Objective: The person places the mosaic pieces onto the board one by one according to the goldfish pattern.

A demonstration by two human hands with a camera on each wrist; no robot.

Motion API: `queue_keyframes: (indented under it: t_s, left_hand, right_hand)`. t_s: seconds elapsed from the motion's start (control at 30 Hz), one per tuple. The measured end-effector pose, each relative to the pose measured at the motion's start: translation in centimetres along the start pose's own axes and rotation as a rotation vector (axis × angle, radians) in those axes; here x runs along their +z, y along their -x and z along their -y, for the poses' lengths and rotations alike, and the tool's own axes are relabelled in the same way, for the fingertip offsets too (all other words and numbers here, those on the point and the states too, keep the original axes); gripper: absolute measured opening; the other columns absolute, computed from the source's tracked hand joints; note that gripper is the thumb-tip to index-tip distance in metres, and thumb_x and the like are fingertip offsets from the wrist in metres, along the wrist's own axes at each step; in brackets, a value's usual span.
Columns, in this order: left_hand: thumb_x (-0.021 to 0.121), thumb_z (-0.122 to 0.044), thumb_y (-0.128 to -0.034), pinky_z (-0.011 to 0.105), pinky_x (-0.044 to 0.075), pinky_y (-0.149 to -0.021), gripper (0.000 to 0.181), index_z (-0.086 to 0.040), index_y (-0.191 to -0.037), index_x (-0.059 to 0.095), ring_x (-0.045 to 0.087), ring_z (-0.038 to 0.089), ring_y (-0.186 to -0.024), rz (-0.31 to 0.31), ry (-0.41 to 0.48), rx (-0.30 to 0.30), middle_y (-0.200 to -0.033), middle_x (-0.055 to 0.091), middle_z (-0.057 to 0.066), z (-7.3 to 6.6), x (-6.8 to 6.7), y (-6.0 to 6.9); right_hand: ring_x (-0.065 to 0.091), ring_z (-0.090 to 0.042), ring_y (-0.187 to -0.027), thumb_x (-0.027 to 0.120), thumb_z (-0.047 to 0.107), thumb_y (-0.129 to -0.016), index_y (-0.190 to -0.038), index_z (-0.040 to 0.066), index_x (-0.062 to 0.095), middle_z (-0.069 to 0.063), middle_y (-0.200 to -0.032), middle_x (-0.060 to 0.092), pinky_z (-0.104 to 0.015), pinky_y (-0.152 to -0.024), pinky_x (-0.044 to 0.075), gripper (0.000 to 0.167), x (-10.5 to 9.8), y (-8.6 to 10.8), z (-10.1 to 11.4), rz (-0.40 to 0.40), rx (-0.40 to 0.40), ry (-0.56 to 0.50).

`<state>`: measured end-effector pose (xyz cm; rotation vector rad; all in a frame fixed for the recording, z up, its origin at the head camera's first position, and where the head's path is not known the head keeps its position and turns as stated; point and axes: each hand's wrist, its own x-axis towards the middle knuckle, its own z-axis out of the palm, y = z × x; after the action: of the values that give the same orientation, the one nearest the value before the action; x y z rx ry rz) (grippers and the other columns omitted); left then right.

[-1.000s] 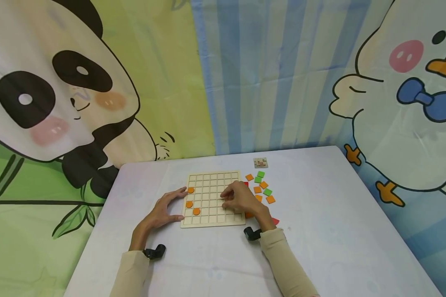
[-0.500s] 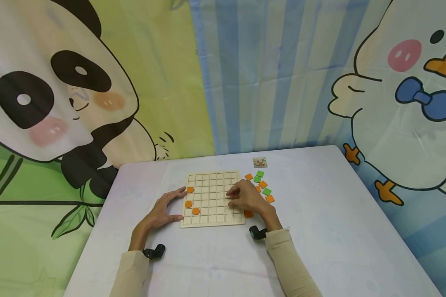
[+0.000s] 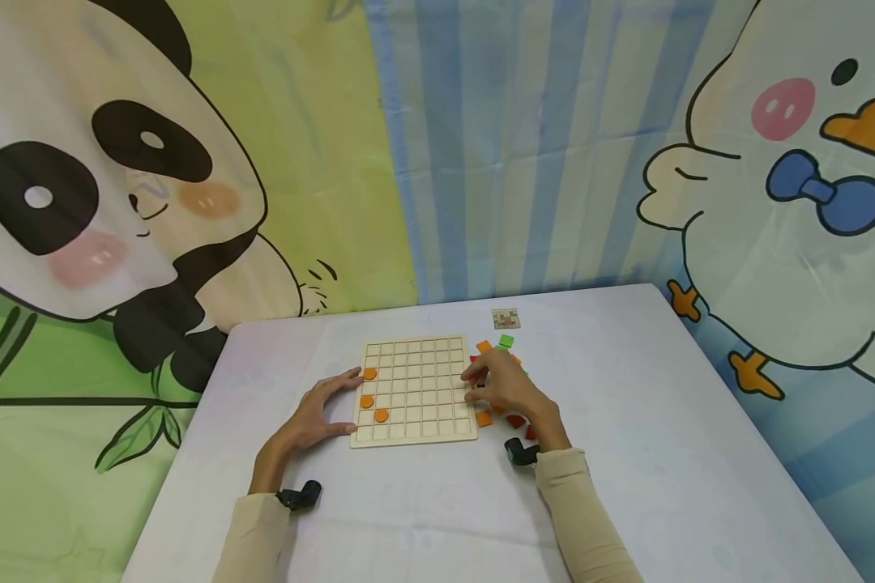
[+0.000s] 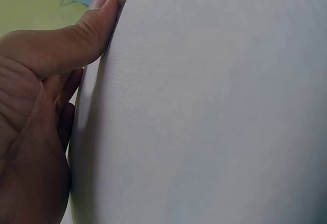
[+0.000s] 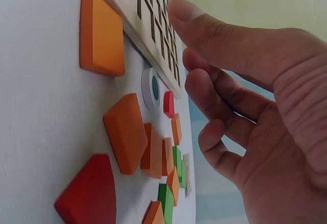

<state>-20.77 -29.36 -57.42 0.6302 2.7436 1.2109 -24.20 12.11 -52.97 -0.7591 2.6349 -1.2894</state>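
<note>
A pale wooden grid board [image 3: 423, 389] lies on the table, with three orange round pieces [image 3: 382, 415] in cells at its left side. My left hand [image 3: 313, 417] rests at the board's left edge, thumb and fingers spread apart along it. In the left wrist view the thumb [image 4: 97, 25] touches a corner of the board. Over the board's right edge hovers my right hand [image 3: 506, 380]. Its thumb and loosely bent fingers hold nothing visible in the right wrist view. Below them lie an orange square block [image 5: 104, 35] and a white round piece [image 5: 151, 89] with a teal centre.
Right of the board several loose pieces are scattered: orange, a green tile [image 3: 506, 341] and a red block [image 5: 92, 193] among them. A small patterned card [image 3: 506, 318] lies at the back of the white table [image 3: 663, 453]. Printed curtains [image 3: 481, 146] hang behind.
My right hand has drawn back rightward from over the board's cells to its right edge, above the loose pieces. The left hand stays at the board's left edge.
</note>
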Motion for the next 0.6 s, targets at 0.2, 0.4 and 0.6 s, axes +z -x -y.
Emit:
queue_keyframes:
  t_s: [0.2,0.4,0.6]
  left_hand:
    - [0.098,-0.023,-0.0803,0.078,0.023,-0.125,0.089,-0.01,-0.158,0.057,0.035,0.048,-0.16,-0.001,0.001,-0.008,-0.176,0.04,0.014,0.0,0.0,0.0]
    - [0.098,-0.023,-0.0804,0.078,0.023,-0.125,0.089,-0.009,-0.158,0.057,0.035,0.05,-0.16,0.004,0.007,0.002,-0.176,0.04,0.016,-0.1,0.0,0.0]
    - [0.097,-0.024,-0.0805,0.078,0.024,-0.124,0.089,-0.009,-0.158,0.056,0.037,0.05,-0.158,-0.003,0.004,0.011,-0.176,0.04,0.016,0.0,0.0,0.0]
  right_hand:
    - [0.069,-0.018,-0.084,0.095,0.006,-0.082,-0.109,0.0,0.084,-0.01,-0.1,0.081,-0.029,-0.077,0.059,0.03,-0.4,0.3,-0.3,-0.015,0.026,0.024]
    - [0.066,-0.014,-0.08,0.096,0.007,-0.081,-0.107,0.002,0.085,-0.01,-0.1,0.08,-0.028,-0.075,0.059,0.028,-0.8,0.9,-0.6,-0.031,0.085,0.037]
    - [0.067,-0.016,-0.081,0.094,0.006,-0.083,-0.109,0.0,0.084,-0.013,-0.103,0.081,-0.032,-0.078,0.06,0.028,-1.2,1.5,-0.9,-0.042,0.12,0.032]
